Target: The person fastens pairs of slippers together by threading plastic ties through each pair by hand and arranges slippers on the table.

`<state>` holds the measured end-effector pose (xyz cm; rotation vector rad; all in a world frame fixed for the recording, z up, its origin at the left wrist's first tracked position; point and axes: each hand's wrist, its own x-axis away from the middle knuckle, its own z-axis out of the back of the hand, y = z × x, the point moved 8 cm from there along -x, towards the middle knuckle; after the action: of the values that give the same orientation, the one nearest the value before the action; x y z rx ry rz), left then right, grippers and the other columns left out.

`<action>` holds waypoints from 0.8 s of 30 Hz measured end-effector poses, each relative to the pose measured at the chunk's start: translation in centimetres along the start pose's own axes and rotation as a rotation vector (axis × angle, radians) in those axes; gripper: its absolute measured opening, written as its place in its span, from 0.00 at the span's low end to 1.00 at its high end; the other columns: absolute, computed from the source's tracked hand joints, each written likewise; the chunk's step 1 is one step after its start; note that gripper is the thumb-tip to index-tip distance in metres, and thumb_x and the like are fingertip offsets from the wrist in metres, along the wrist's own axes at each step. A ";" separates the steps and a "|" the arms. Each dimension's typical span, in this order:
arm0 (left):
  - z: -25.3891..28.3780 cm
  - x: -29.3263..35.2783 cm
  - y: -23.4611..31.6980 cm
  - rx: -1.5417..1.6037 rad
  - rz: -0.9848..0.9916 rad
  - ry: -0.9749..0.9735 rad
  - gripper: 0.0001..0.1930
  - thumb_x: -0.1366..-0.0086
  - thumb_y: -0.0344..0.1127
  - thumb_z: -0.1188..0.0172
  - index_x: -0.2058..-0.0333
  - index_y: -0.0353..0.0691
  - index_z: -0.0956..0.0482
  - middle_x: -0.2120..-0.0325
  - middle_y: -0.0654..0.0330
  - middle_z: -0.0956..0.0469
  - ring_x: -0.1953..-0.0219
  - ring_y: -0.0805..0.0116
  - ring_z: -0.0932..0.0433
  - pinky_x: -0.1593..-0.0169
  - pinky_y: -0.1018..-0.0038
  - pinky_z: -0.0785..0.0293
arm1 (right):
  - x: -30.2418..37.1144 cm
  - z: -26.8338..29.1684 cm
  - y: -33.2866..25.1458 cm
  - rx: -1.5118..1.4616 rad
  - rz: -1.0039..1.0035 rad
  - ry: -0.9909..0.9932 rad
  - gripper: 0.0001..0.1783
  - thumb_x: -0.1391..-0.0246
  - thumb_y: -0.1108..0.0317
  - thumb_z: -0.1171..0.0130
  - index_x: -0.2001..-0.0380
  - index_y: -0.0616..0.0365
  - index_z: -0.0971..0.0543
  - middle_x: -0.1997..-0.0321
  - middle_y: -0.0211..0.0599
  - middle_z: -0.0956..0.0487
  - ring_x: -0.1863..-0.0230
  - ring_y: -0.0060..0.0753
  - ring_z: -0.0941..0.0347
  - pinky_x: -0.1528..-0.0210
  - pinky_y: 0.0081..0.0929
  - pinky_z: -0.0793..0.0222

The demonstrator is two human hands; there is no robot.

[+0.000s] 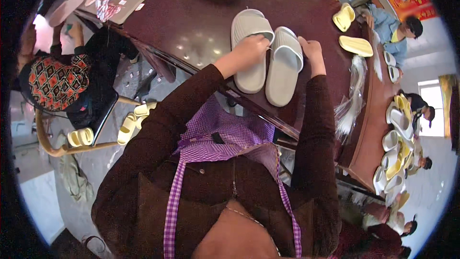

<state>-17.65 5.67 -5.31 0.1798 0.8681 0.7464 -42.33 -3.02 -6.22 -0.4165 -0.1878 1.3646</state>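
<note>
We are seeing the left grey slipper point(248, 79) and the right grey slipper point(282, 84) lying side by side on the glossy dark table point(201, 19), soles down, toes pointing away from us. We are judging both to be light, springy moulded foam, flexing readily, unlikely to break, but perhaps sliding on the polished top. For a sure hold we are favouring the arched straps or the thick sole edges over the smooth footbeds. Our left sleeve point(187, 98) is slanting in from the lower left, and our left hand point(247, 53) is bending over its slipper, fingers curling together by the strap's rear edge; we cannot tell whether they are pinching anything. Our right sleeve point(316, 105) is rising almost straight, and our right hand point(314, 53) is resting beside its slipper's outer edge, fingers folded, their grip uncertain.
</note>
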 end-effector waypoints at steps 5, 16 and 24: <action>-0.4 -0.2 -0.6 -0.013 -0.059 -0.036 0.05 0.48 0.26 0.50 0.71 0.34 0.29 0.70 0.50 0.28 0.63 0.51 0.27 0.59 0.61 0.30 | -1.4 -1.2 -1.3 -0.088 0.127 0.029 0.15 0.56 0.61 0.40 0.74 0.64 0.19 0.76 0.45 0.21 0.71 0.28 0.23 0.67 0.26 0.31; -0.5 -0.3 -0.6 0.004 -0.015 -0.095 0.07 0.50 0.24 0.51 0.70 0.34 0.30 0.68 0.52 0.29 0.62 0.53 0.28 0.58 0.64 0.30 | -2.7 -4.4 -15.2 -0.653 0.289 -0.388 0.06 0.53 0.71 0.42 0.70 0.59 0.21 0.74 0.23 0.24 0.71 0.18 0.31 0.66 0.20 0.35; -0.5 -0.1 -0.9 0.022 -0.017 -0.086 0.09 0.50 0.24 0.50 0.67 0.34 0.29 0.66 0.53 0.28 0.60 0.53 0.27 0.57 0.64 0.30 | -3.0 -6.6 -16.5 -0.738 0.212 -0.419 0.03 0.54 0.76 0.44 0.72 0.63 0.23 0.73 0.30 0.23 0.72 0.22 0.30 0.67 0.20 0.34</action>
<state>-17.55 4.92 -5.94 0.2217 0.7956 0.7085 -25.56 -9.50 -5.45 -0.7718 -1.0363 1.5540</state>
